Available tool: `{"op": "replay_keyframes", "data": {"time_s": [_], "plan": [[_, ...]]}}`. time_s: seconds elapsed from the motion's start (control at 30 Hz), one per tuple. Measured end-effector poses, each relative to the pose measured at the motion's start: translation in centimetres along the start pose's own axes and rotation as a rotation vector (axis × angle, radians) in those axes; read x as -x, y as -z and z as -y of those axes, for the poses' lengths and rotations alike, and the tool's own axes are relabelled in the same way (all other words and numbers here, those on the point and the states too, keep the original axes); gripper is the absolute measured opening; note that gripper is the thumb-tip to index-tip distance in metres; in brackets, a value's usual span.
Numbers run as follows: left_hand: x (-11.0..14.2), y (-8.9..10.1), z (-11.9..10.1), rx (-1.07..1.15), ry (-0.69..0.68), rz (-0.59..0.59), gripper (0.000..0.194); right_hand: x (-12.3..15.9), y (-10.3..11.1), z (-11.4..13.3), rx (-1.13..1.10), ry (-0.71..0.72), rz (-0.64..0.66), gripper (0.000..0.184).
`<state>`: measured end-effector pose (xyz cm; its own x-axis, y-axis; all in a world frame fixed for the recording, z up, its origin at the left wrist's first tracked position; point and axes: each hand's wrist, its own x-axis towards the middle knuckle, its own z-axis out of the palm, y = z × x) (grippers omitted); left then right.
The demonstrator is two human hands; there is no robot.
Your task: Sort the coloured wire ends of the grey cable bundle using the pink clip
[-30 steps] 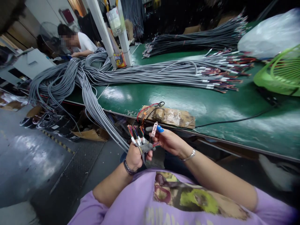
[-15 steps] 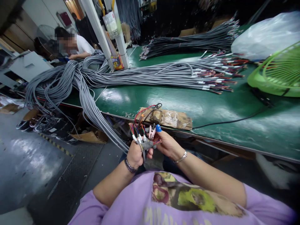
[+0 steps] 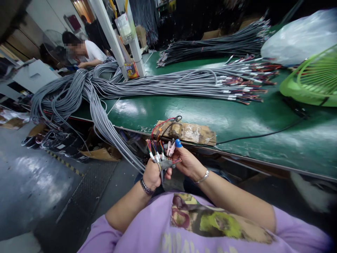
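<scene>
My left hand is closed round a bunch of grey cables whose stripped ends with coloured wires stick up above my fist. My right hand, with a blue cover on one fingertip, pinches a small pale clip or tag next to those wire ends. Both hands sit in front of my chest, just below the edge of the green table. The cables run from my fist up onto the table.
A big pile of grey cables crosses the table, a darker bundle behind it. A taped brown block with red and black leads lies at the table edge. A green fan and plastic bag are at right. Another person works far left.
My right hand has brought the small clip closer to the wire ends in my left fist. The view has shifted slightly.
</scene>
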<state>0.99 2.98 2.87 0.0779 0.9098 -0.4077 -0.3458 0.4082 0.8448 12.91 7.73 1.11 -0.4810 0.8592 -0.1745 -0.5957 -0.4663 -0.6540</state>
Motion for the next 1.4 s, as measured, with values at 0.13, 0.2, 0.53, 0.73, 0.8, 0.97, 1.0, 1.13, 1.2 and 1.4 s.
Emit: {"op": "replay_keyframes", "data": {"time_s": [0.13, 0.2, 0.53, 0.73, 0.8, 0.97, 1.0, 1.13, 1.2, 1.4], "plan": [[0.7, -0.1, 0.2, -0.033, 0.008, 0.007, 0.034, 0.2, 0.5, 0.2, -0.155, -0.068, -0.052, 0.049], [1.3, -0.1, 0.4, -0.078, 0.020, 0.039, 0.036, 0.4, 0.8, 0.4, -0.175, -0.110, -0.067, 0.046], [2.1, 0.5, -0.5, 0.010, 0.011, -0.013, 0.028, 0.3, 0.7, 1.0, -0.051, -0.052, -0.023, 0.036], [1.3, 0.3, -0.6, 0.045, 0.032, -0.008, 0.027, 0.0, 0.4, 0.4, -0.045, -0.015, -0.058, 0.040], [0.9, 0.4, -0.4, 0.063, 0.038, 0.000, 0.026, -0.2, 0.3, 0.4, -0.078, -0.065, -0.065, 0.038], [0.1, 0.6, 0.2, 0.066, 0.010, 0.015, 0.025, -0.7, 0.2, 0.5, -0.148, -0.058, -0.106, 0.033], [-0.1, 0.7, 0.4, 0.062, 0.007, 0.019, 0.026, -0.7, 0.2, 0.4, -0.155, -0.047, -0.108, 0.033], [-0.3, 0.8, 0.6, 0.048, 0.018, 0.039, 0.026, -0.6, 0.2, 0.2, -0.159, -0.059, -0.080, 0.036], [-0.3, 0.7, 0.7, 0.053, 0.012, 0.028, 0.027, -0.4, 0.2, 0.1, -0.170, -0.084, -0.067, 0.040], [0.8, 0.8, 0.7, 0.030, 0.018, 0.034, 0.025, -0.1, 0.6, 0.5, -0.199, -0.129, -0.043, 0.041]]}}
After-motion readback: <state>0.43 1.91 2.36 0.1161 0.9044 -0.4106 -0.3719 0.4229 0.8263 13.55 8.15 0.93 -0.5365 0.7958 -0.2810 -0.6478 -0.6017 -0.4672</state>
